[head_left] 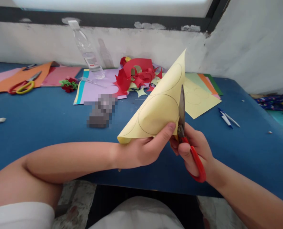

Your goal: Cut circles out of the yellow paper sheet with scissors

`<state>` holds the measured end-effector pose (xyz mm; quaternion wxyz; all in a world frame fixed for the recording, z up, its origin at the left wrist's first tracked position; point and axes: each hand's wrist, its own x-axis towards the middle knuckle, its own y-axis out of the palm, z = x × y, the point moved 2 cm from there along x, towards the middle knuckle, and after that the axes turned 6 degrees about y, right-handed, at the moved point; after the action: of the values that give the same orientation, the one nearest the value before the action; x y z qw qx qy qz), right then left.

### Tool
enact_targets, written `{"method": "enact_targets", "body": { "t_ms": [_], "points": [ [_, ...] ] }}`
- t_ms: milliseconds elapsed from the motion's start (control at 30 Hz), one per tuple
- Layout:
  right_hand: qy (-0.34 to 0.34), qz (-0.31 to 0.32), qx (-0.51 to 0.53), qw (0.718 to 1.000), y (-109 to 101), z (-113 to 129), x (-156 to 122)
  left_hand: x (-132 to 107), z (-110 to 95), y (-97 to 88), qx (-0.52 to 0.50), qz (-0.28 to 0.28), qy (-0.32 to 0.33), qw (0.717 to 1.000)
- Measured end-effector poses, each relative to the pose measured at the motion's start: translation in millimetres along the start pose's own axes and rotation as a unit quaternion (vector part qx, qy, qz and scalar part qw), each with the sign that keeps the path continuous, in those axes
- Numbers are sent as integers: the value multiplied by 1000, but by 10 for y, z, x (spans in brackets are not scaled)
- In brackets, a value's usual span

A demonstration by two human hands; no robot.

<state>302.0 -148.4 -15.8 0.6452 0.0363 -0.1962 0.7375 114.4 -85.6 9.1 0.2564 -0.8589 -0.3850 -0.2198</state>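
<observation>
Closed round red-handled scissors (182, 108): my right hand (202, 151), thumb through loop. Blade points up and away, long axis near upright, along right edge of pale-yellow paper sheet (157, 116); other blade hidden. Sheet, marked with circles, held up above blue table (53, 124), curled, slanting from lower left to peak at upper right. My left hand (144, 152) pinches bottom edge, thumb in front. Beyond: red paper scraps (142, 76), water bottle (89, 52), second yellow sheet (198, 98), partly blocked by raised one. Right: two pens (225, 119).
</observation>
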Motion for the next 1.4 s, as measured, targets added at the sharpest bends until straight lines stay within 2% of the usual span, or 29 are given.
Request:
{"method": "enact_targets", "body": {
  "t_ms": [100,300,600,767,933,1033,1133,1300,1400],
  "points": [
    [-10,0,2,1000,-18,0,4,-19,38,40,-26,-24,-12,999],
    [-4,2,9,1000,-27,13,5,-66,93,67,0,-89,25,996],
    [2,5,14,1000,-49,-10,7,5,29,68,-35,-114,-47,992],
    [-6,4,12,1000,-57,-8,0,-15,41,62,-52,-148,-89,984],
    [-6,5,8,1000,-53,-3,2,-19,114,71,-88,-189,-84,975],
    [-9,8,0,1000,-50,8,8,-37,144,60,-75,-206,-85,972],
    [-8,13,-11,1000,-53,16,9,-47,132,29,-44,-191,-64,978],
    [12,32,0,999,-58,5,5,0,63,-9,-37,-91,-11,995],
    [17,36,11,999,-62,-5,-1,1,57,-26,-11,-90,-24,996]
  ]
}}
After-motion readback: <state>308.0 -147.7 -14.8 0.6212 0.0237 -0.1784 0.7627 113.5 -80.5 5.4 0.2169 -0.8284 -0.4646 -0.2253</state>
